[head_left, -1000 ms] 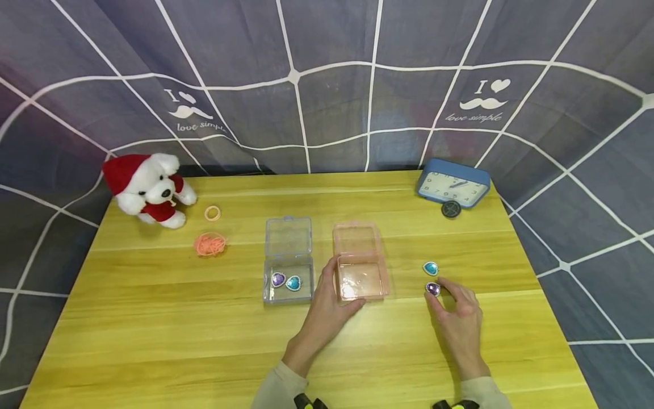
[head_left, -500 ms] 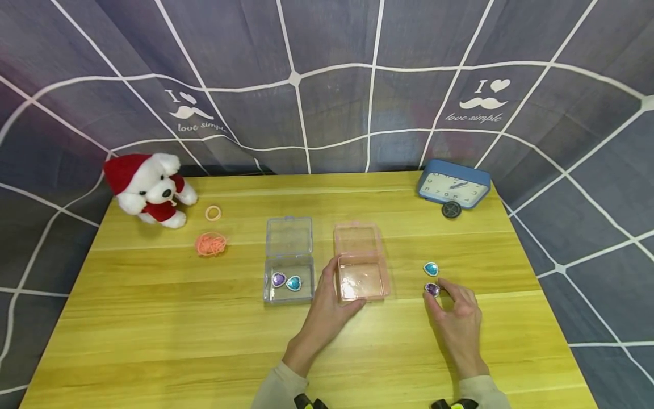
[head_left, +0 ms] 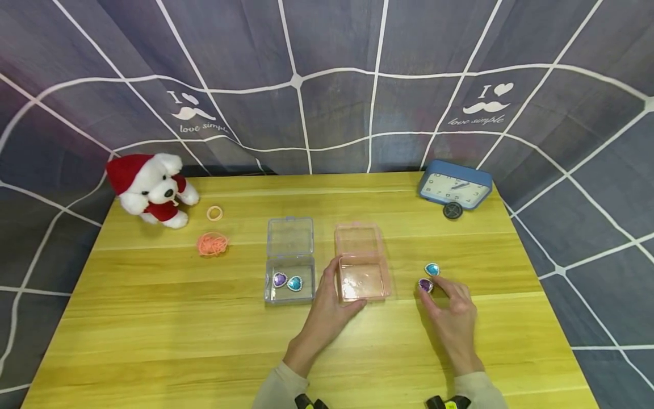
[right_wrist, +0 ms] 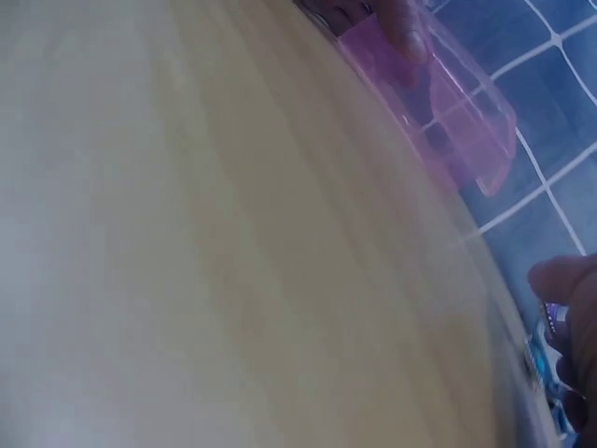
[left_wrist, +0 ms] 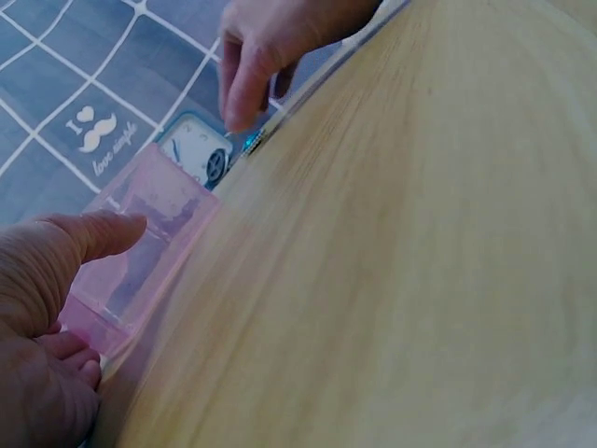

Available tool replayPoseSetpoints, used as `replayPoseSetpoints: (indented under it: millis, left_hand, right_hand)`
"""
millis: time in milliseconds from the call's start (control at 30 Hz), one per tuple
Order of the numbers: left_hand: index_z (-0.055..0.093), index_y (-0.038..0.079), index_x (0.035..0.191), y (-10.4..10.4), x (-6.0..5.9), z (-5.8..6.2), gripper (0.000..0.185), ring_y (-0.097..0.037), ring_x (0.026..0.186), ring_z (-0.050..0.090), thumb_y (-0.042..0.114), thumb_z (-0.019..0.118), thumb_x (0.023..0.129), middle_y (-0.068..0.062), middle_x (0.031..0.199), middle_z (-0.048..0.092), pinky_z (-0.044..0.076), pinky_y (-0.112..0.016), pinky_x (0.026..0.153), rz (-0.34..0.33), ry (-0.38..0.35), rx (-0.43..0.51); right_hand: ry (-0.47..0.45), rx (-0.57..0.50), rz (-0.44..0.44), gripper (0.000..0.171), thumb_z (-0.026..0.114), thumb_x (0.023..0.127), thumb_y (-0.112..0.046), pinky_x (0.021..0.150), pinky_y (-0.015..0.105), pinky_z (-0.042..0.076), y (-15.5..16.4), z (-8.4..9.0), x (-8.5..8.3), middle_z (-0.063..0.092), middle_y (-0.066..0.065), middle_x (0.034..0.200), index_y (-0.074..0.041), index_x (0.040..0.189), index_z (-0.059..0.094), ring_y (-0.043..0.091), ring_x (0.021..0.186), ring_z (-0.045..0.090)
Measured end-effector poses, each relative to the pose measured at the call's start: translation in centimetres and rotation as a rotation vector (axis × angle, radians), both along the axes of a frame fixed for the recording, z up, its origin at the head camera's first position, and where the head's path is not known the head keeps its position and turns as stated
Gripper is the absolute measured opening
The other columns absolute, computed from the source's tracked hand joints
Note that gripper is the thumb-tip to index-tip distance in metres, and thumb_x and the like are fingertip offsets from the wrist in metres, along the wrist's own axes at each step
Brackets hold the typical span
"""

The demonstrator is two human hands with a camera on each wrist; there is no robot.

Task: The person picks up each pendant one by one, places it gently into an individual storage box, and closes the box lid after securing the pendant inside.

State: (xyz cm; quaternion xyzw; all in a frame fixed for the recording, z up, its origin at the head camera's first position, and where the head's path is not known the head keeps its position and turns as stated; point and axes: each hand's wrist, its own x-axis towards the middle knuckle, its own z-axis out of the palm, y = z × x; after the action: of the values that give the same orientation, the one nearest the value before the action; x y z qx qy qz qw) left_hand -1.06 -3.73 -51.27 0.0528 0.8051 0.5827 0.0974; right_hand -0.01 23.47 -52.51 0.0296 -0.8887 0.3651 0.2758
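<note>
My left hand (head_left: 327, 304) grips the open pink plastic box (head_left: 388, 278), fingers along its left side and thumb at the front. The pink box's inside shows bare. My right hand (head_left: 455, 318) pinches a purple heart-shaped gem (head_left: 426, 285) with a silvery beaded edge between thumb and index finger, right of the box. A blue heart gem (head_left: 432, 269) lies on the table just beyond those fingertips. In the right wrist view, the purple gem (right_wrist: 551, 317) peeks out under the thumb, mostly hidden. The left wrist view shows my thumb on the pink box's wall (left_wrist: 173, 201).
Left of the pink box stands an open clear bluish box (head_left: 289, 299) holding a purple and a blue heart gem. A blue clock (head_left: 455, 184) and a black round disc (head_left: 452, 211) are back right. A plush dog (head_left: 153, 190), a ring (head_left: 214, 213) and orange strands (head_left: 212, 244) are at left.
My right hand has shifted slightly left with the purple gem, which is now nearer the pink box. My left hand keeps its grip on the pink box.
</note>
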Motion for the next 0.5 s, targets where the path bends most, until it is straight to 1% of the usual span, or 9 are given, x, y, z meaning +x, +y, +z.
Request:
replayPoseSetpoints:
  millis: [100,233,367,500]
  left_hand:
    - [0.017,0.016,0.167,0.0,0.0,-0.1,0.106,-0.042,0.145,0.043,0.022,0.087,0.088,-0.017,0.163,0.037,0.039,-0.065,0.118,0.001,0.007,0.004]
    - [0.017,0.017,0.167,0.0,0.0,-0.1,0.106,-0.041,0.145,0.043,0.023,0.088,0.088,-0.017,0.163,0.037,0.039,-0.065,0.118,0.003,0.008,0.003]
    - [0.017,0.018,0.167,0.1,0.0,-0.1,0.106,-0.041,0.147,0.042,0.023,0.087,0.088,-0.016,0.165,0.037,0.038,-0.064,0.119,0.005,0.007,-0.004]
    - [0.018,0.018,0.167,0.0,-0.1,-0.1,0.106,-0.041,0.148,0.041,0.023,0.088,0.087,-0.017,0.166,0.036,0.037,-0.064,0.119,0.010,0.008,-0.002]
  right_hand:
    - [0.046,-0.018,0.034,0.042,0.094,0.067,0.008,0.103,0.007,0.039,-0.8,0.3,-0.6,0.077,0.024,0.102,0.009,0.105,0.077,0.041,0.098,0.066]
    - [0.093,-0.044,0.072,0.045,0.095,0.063,0.010,0.101,0.010,0.042,-2.0,0.9,-1.5,0.078,0.022,0.101,0.007,0.105,0.078,0.041,0.097,0.067]
    - [0.096,-0.069,0.104,0.044,0.094,0.066,0.008,0.099,0.015,0.045,-3.4,1.9,-2.3,0.079,0.020,0.102,0.006,0.106,0.078,0.039,0.099,0.067]
    - [0.083,-0.061,0.146,0.041,0.094,0.070,0.003,0.099,0.020,0.048,-4.7,2.8,-3.0,0.078,0.019,0.106,0.006,0.107,0.077,0.039,0.102,0.067]
